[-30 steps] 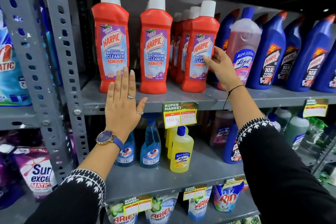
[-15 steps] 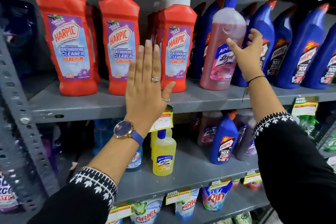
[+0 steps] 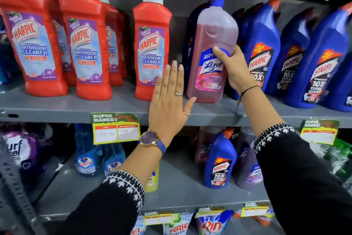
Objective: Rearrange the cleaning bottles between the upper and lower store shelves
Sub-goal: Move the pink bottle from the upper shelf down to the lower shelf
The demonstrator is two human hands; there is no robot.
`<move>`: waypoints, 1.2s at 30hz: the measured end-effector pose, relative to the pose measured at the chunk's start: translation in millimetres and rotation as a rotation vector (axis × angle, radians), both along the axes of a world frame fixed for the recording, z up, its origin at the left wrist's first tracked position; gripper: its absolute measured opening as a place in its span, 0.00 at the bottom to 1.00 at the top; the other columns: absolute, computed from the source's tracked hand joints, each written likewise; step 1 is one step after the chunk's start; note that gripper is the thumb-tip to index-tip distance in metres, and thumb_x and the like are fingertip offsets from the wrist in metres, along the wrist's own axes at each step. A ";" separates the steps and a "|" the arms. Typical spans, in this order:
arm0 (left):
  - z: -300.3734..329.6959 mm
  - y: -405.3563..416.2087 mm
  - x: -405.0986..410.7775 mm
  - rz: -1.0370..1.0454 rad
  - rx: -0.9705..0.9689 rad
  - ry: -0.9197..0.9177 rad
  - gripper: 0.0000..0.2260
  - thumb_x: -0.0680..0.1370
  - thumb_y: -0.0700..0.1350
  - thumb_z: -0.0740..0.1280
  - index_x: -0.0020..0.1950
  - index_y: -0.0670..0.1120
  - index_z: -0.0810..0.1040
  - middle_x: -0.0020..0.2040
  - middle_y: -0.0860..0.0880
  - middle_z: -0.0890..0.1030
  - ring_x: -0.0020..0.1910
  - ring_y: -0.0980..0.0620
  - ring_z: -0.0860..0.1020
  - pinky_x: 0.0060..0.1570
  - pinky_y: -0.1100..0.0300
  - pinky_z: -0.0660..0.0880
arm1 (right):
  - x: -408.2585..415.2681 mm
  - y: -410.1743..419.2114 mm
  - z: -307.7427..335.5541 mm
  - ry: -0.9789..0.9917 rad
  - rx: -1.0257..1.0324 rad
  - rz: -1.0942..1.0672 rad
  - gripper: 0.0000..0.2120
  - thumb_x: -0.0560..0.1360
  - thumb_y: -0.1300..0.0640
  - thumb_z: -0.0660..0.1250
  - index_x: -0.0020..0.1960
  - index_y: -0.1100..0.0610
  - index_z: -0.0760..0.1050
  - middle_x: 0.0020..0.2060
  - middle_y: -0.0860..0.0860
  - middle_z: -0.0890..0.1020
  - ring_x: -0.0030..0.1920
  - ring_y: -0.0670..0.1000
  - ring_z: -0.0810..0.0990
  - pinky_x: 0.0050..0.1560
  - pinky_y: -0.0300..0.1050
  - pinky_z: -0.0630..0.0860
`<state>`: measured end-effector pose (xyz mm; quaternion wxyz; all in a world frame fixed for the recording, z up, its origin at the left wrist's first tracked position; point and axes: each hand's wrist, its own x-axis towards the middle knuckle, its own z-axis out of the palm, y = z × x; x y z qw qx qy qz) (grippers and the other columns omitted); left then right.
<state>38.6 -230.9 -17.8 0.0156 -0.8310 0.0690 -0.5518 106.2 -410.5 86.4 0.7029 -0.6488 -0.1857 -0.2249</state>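
A pink Lizol bottle [image 3: 213, 44] with a blue cap stands on the upper shelf [image 3: 76, 109], between red Harpic bathroom cleaner bottles [image 3: 152, 44] and blue Harpic bottles [image 3: 262, 49]. My right hand [image 3: 234, 70] wraps around the Lizol bottle's right side at label height. My left hand [image 3: 169, 99] is flat and open in front of the shelf edge, its thumb tip touching the Lizol bottle's base. On the lower shelf [image 3: 181, 191] stand a blue Harpic bottle [image 3: 219, 162], a purple bottle [image 3: 247, 164], blue Colin spray bottles [image 3: 85, 158] and a yellow bottle [image 3: 153, 179] partly behind my left arm.
Several more red Harpic bottles [image 3: 32, 44] fill the upper shelf's left. Price tags [image 3: 115, 130] hang from the shelf edges. Detergent packs [image 3: 213, 225] sit on the bottom shelf, and a purple Surf pack [image 3: 17, 151] is at the left.
The view shifted right along the shelf. My right hand went from beside the Lizol bottle to gripping it. My left hand stayed flat and open, now closer to the bottle's base.
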 end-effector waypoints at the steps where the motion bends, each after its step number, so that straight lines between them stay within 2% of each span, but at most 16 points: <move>1: 0.3 0.2 1.5 0.007 0.003 -0.005 0.32 0.80 0.59 0.47 0.77 0.39 0.48 0.77 0.41 0.54 0.76 0.45 0.51 0.75 0.52 0.46 | -0.3 0.0 0.0 -0.006 0.011 0.015 0.15 0.73 0.61 0.72 0.56 0.59 0.70 0.46 0.55 0.83 0.41 0.48 0.85 0.42 0.42 0.81; 5: 0.6 -1.6 1.1 -0.002 -0.008 -0.002 0.31 0.80 0.56 0.49 0.77 0.39 0.49 0.77 0.41 0.54 0.76 0.45 0.51 0.75 0.53 0.45 | -6.9 -0.7 0.1 -0.015 0.031 0.045 0.20 0.71 0.60 0.74 0.58 0.61 0.70 0.47 0.55 0.83 0.41 0.49 0.85 0.41 0.43 0.81; 9: 1.8 -1.9 -1.0 -0.011 -0.019 0.036 0.31 0.80 0.54 0.52 0.77 0.39 0.50 0.77 0.41 0.53 0.77 0.45 0.51 0.75 0.51 0.48 | -19.4 -4.2 0.9 -0.035 0.055 0.067 0.16 0.71 0.60 0.74 0.54 0.55 0.72 0.44 0.51 0.84 0.41 0.49 0.86 0.39 0.41 0.81; 15: 2.9 -5.2 -6.4 -0.036 -0.054 0.061 0.30 0.78 0.50 0.54 0.77 0.38 0.52 0.77 0.41 0.54 0.76 0.45 0.51 0.75 0.50 0.49 | -65.2 -19.7 0.3 -0.094 0.101 0.144 0.15 0.69 0.59 0.74 0.52 0.51 0.73 0.40 0.44 0.87 0.43 0.48 0.86 0.42 0.41 0.81; 20: 4.7 -5.1 -6.9 -0.094 -0.073 0.063 0.30 0.77 0.47 0.57 0.77 0.38 0.53 0.77 0.41 0.55 0.76 0.45 0.52 0.75 0.53 0.45 | -123.9 -34.4 -10.8 -0.187 0.020 0.211 0.18 0.68 0.55 0.73 0.55 0.52 0.72 0.43 0.41 0.86 0.46 0.42 0.84 0.46 0.36 0.78; 24: 3.6 -5.2 -5.6 -0.053 -0.057 0.071 0.30 0.77 0.48 0.56 0.77 0.38 0.53 0.77 0.40 0.55 0.76 0.44 0.51 0.74 0.54 0.42 | -152.2 -47.2 -55.0 -0.128 0.004 0.263 0.25 0.60 0.44 0.79 0.52 0.49 0.75 0.42 0.42 0.86 0.43 0.41 0.84 0.43 0.35 0.79; 27: 3.7 -3.9 -5.4 -0.039 -0.037 0.066 0.30 0.77 0.47 0.56 0.77 0.37 0.53 0.77 0.39 0.55 0.76 0.43 0.52 0.75 0.50 0.47 | -160.9 -50.7 -104.3 -0.065 -0.058 0.256 0.29 0.54 0.39 0.80 0.53 0.39 0.76 0.45 0.41 0.86 0.44 0.41 0.84 0.41 0.35 0.80; 29: 4.1 -3.3 -5.1 -0.050 -0.036 0.061 0.30 0.77 0.47 0.56 0.76 0.37 0.53 0.77 0.39 0.55 0.76 0.43 0.52 0.75 0.50 0.48 | -163.3 -50.3 -139.4 -0.004 -0.078 0.238 0.32 0.51 0.38 0.81 0.53 0.33 0.75 0.48 0.40 0.85 0.47 0.40 0.83 0.43 0.34 0.79; 33: 3.6 -3.7 -4.8 -0.042 -0.040 0.059 0.31 0.76 0.47 0.56 0.77 0.38 0.52 0.77 0.39 0.55 0.76 0.43 0.52 0.75 0.51 0.47 | -158.8 -47.9 -205.2 0.159 -0.130 0.205 0.37 0.49 0.39 0.82 0.56 0.30 0.71 0.53 0.39 0.83 0.52 0.42 0.82 0.47 0.36 0.79; 36: 3.6 -4.3 -4.8 -0.022 -0.032 0.052 0.31 0.76 0.47 0.56 0.77 0.38 0.52 0.77 0.40 0.55 0.76 0.44 0.52 0.75 0.52 0.46 | -150.5 -45.8 -244.6 0.261 -0.176 0.168 0.36 0.51 0.47 0.82 0.54 0.29 0.70 0.52 0.38 0.82 0.52 0.40 0.81 0.47 0.35 0.78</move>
